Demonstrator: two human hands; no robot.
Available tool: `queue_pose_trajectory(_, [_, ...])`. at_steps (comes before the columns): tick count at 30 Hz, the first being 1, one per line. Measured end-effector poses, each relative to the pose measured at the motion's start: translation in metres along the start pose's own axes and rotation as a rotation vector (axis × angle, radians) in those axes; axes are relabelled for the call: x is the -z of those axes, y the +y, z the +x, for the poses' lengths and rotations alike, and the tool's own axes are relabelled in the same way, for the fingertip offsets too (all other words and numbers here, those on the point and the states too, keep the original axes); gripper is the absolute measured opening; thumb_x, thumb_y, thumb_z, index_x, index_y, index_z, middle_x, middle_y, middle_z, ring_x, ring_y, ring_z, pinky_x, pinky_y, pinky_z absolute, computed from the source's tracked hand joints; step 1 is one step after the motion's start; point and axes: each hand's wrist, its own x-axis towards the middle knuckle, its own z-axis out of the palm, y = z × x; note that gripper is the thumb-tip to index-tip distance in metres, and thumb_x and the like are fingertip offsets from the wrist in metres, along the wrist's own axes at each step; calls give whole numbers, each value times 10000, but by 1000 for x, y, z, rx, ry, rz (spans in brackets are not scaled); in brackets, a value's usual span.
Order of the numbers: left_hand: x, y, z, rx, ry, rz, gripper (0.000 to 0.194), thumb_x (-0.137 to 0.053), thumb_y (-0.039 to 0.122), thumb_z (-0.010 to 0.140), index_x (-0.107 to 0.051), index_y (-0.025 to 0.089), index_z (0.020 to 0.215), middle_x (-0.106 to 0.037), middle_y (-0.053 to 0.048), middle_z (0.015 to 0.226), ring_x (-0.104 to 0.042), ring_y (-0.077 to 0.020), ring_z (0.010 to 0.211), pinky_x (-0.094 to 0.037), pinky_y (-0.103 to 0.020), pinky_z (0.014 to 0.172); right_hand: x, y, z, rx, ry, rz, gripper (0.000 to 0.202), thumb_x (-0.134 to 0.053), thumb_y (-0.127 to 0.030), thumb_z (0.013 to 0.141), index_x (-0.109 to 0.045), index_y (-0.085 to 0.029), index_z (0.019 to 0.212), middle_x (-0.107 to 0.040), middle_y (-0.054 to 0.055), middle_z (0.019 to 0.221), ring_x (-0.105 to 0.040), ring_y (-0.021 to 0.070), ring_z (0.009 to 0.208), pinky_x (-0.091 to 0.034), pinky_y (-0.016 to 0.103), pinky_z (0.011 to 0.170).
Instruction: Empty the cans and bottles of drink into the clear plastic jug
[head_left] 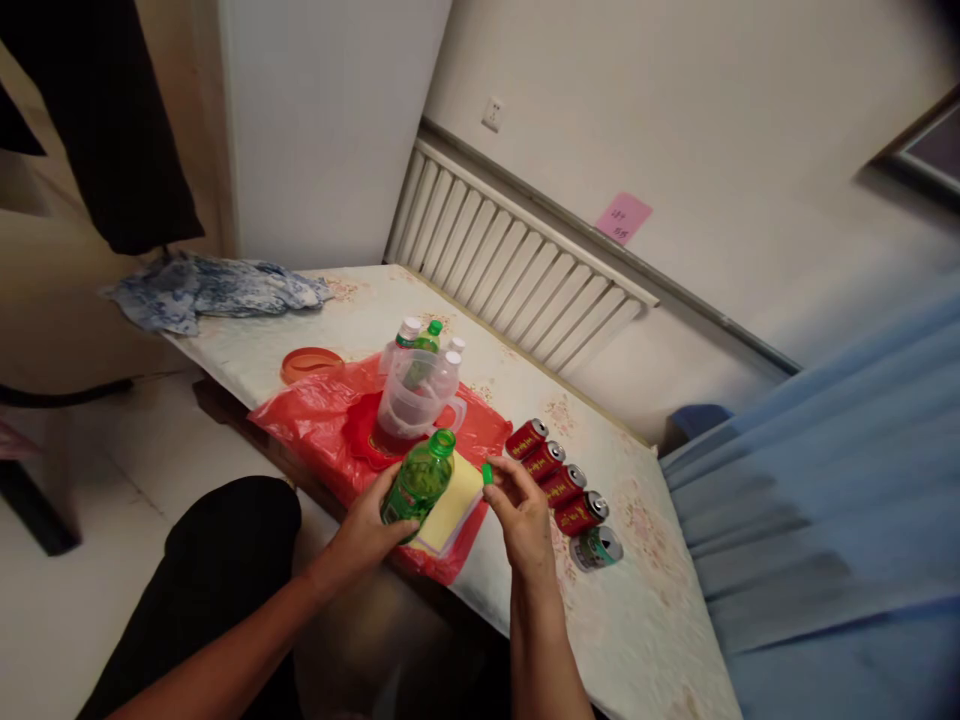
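My left hand (367,525) is wrapped around a green plastic bottle (421,480), tilted, its mouth uncapped. Between the thumb and fingers of my right hand (521,510) is a small green bottle cap (487,474), held apart from the bottle. Under them, a pad of yellow paper (457,490) lies on a red plastic bag (322,412). Just beyond the bottle stands a clear plastic jug (411,400) with a handle, its base near a red scalloped dish (361,425). Several bottles with white or green caps (429,340) stand behind the jug.
Right of my right hand, several red drink cans (562,485) and a green-grey can (596,549) form a row on the floral-covered table (645,620). An orange-red lid (311,362) and a blue-white cloth (225,292) lie left. A radiator (510,255) and blue curtain (810,500) border the table.
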Motion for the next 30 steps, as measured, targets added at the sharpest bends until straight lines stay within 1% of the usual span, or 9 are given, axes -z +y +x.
queue_pose_trajectory(2, [-13,0,-8,-5,-48,18,734,-716,246,652,-477,195,1343,-576,-107,1359,-526,-317,1270,-403,-479,1096,9,-24,-3,98,-37,-64,279,-666,-253,771,-691,-211,1045,-644,53,1009,-575,172,824,-488,290,735])
queue_pose_trajectory(4, [-24,0,-15,-16,-89,35,736,-712,236,643,-480,189,1341,-566,-116,1370,-511,-324,1283,-383,-489,1109,17,-43,-7,181,-83,-122,253,-660,-243,795,-696,-216,1044,-642,59,1038,-573,175,848,-482,289,752])
queue_pose_trajectory(6, [-32,1,-21,-18,-128,38,722,-707,233,637,-490,175,1324,-577,-125,1350,-520,-328,1269,-394,-490,1096,24,-55,-10,235,-130,-171,242,-651,-223,813,-696,-221,1051,-641,59,1025,-570,171,835,-478,286,743])
queue_pose_trajectory(8, [-39,3,-24,-13,-162,35,700,-698,230,637,-499,176,1306,-590,-123,1329,-532,-325,1253,-411,-488,1077,32,-61,-12,267,-168,-216,242,-641,-196,823,-695,-225,1056,-639,52,1004,-563,160,799,-472,280,720])
queue_pose_trajectory(13, [-50,12,-27,-17,-179,55,683,-695,225,614,-518,177,1271,-603,-126,1307,-539,-325,1238,-404,-491,1075,49,-64,-15,308,-232,-318,239,-627,-167,838,-697,-224,1059,-652,45,989,-573,159,816,-468,283,737])
queue_pose_trajectory(19, [-53,22,-26,-27,-225,106,647,-691,229,605,-549,189,1235,-630,-122,1259,-575,-319,1184,-440,-480,1035,59,-62,-15,311,-262,-392,227,-629,-165,846,-702,-228,1051,-668,54,984,-584,173,832,-468,301,747])
queue_pose_trajectory(22, [-53,21,-26,-42,-207,128,641,-693,236,604,-560,184,1229,-640,-118,1238,-581,-320,1171,-441,-477,1032,61,-60,-14,302,-271,-388,226,-633,-161,844,-705,-229,1047,-665,55,985,-584,167,812,-472,303,745])
queue_pose_trajectory(27, [-53,16,-24,-74,-198,140,630,-717,260,603,-582,196,1215,-657,-108,1215,-596,-325,1148,-457,-472,1015,61,-56,-13,285,-285,-392,239,-632,-159,836,-706,-236,1050,-665,49,978,-597,174,836,-484,300,737])
queue_pose_trajectory(30, [-53,15,-24,-86,-189,154,617,-717,257,604,-594,210,1207,-662,-96,1210,-599,-323,1140,-461,-466,1010,61,-55,-13,276,-292,-407,245,-634,-147,835,-707,-236,1051,-661,49,982,-598,177,856,-483,308,765])
